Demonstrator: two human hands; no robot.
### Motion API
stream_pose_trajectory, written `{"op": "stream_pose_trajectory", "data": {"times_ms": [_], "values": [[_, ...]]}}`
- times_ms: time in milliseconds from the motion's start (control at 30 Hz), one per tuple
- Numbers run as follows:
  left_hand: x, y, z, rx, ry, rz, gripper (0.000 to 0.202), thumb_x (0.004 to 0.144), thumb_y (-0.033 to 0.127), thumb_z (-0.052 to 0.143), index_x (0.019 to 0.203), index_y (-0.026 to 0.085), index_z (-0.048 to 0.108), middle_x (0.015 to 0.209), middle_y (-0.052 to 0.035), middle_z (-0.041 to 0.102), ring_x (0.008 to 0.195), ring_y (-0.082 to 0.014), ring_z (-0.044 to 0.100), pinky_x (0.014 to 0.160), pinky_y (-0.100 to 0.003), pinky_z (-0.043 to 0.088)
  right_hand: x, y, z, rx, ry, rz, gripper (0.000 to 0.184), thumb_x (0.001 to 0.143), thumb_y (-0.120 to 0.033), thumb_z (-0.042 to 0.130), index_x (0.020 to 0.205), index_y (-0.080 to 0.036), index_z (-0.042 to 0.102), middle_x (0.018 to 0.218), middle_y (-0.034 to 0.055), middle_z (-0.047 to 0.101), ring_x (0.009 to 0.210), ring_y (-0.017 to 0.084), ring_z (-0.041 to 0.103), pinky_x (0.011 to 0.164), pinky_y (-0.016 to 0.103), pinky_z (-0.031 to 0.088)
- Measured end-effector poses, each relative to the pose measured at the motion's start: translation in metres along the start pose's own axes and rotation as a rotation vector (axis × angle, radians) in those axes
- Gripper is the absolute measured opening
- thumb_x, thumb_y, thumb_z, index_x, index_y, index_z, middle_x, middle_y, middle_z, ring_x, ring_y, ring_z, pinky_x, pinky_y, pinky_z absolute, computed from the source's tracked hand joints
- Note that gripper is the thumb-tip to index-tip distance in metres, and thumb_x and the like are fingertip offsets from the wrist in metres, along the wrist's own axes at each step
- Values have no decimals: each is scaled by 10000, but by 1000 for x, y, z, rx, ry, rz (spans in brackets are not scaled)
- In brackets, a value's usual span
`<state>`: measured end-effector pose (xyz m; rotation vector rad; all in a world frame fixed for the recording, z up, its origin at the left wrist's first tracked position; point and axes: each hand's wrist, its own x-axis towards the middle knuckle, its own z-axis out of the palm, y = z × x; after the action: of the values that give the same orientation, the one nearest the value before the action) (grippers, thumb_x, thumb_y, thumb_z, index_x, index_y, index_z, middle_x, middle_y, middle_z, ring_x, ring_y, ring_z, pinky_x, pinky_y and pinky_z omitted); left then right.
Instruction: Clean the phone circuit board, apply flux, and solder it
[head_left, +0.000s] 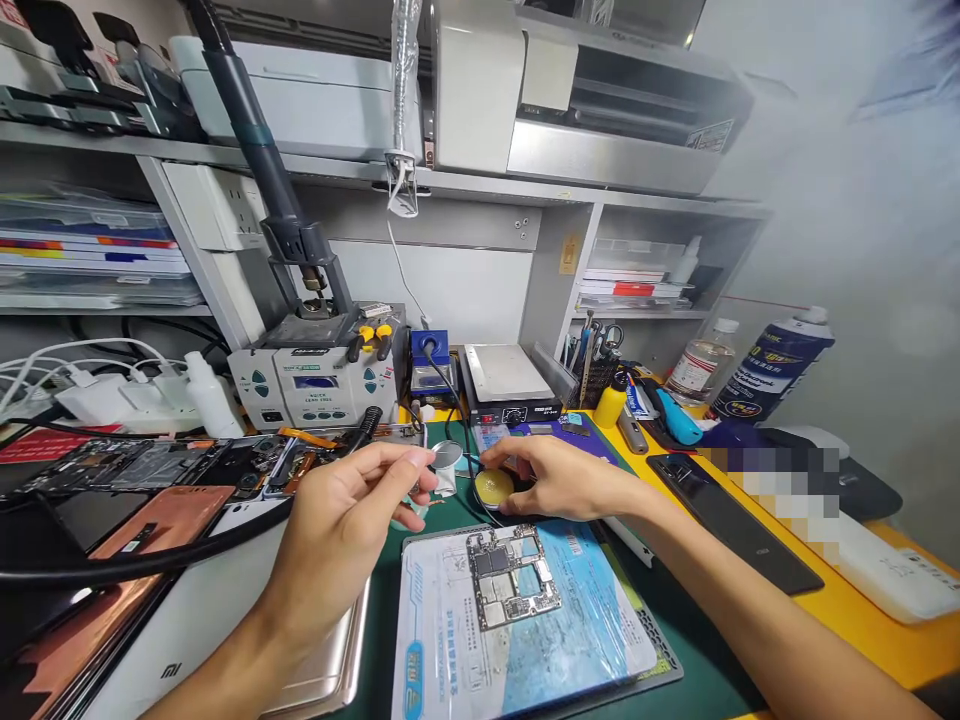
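Observation:
My left hand (367,500) is raised above the green mat, thumb and forefinger pinched together. A thin pale bit shows at the fingertips, too small to make out. Right beside them is a round silver-grey disc (448,456); whether the fingers touch it is unclear. My right hand (551,477) curls its fingers and thumb round a small round tin of yellowish paste (493,488). Below both hands, a bare phone circuit board (514,577) lies on a blue-and-white printed box (585,610).
At left lie a white-backed phone (202,620), opened phone parts (150,470) and a black hose (225,545). Behind stand a grey rework station (315,385) and a hot plate (510,375). A dark phone (735,525) and spray can (776,365) are at right.

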<state>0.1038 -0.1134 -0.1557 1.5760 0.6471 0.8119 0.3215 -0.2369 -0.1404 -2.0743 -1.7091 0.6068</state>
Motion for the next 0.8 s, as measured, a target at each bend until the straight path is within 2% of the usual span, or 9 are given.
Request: {"op": "stream_pose_trajectory", "data": {"times_ms": [200, 367, 467, 600, 700, 800], "values": [[-1, 1, -1, -18, 26, 17, 388, 809, 560, 771, 868, 179, 811, 800, -50, 760, 625, -160, 669, 575, -253, 587, 1, 7, -2, 23, 73, 27, 538, 834, -329, 794, 1336, -171, 685, 1012, 52, 704, 839, 194, 601, 738, 303, 480], [1, -2, -2, -16, 19, 13, 405, 806, 577, 783, 896, 183, 808, 817, -45, 760, 661, -163, 676, 580, -243, 581, 3, 8, 1, 48, 53, 1, 588, 813, -260, 807, 1379, -163, 676, 1029, 61, 730, 828, 188, 620, 739, 305, 496], [1, -4, -3, -13, 24, 7, 421, 806, 592, 786, 924, 188, 808, 829, -49, 761, 695, -176, 682, 598, -253, 589, 1, 12, -2, 54, 94, 19, 496, 886, -274, 725, 1369, -167, 689, 1032, 69, 748, 808, 190, 634, 731, 315, 492], [1, -4, -4, -3, 25, 4, 442, 799, 613, 787, 921, 190, 810, 830, -52, 760, 676, -179, 684, 601, -268, 590, -5, 18, -10, 51, 155, 72, 292, 921, -268, 649, 1153, -144, 776, 991, 74, 775, 832, 204, 665, 744, 310, 491], [2, -4, -3, 12, 17, 5, 449, 792, 623, 785, 900, 188, 812, 810, -47, 758, 618, -161, 672, 590, -266, 583, -8, 21, -13, 23, 117, 120, 190, 892, -279, 666, 976, -179, 804, 828, 34, 763, 741, 197, 656, 661, 288, 464], [2, -4, -2, 15, 23, 3, 441, 789, 614, 788, 901, 188, 813, 807, -47, 759, 638, -163, 677, 585, -254, 579, -11, 20, -12, -48, 111, 222, 176, 871, -327, 683, 812, -195, 783, 721, 42, 712, 666, 202, 611, 578, 296, 400]]}}
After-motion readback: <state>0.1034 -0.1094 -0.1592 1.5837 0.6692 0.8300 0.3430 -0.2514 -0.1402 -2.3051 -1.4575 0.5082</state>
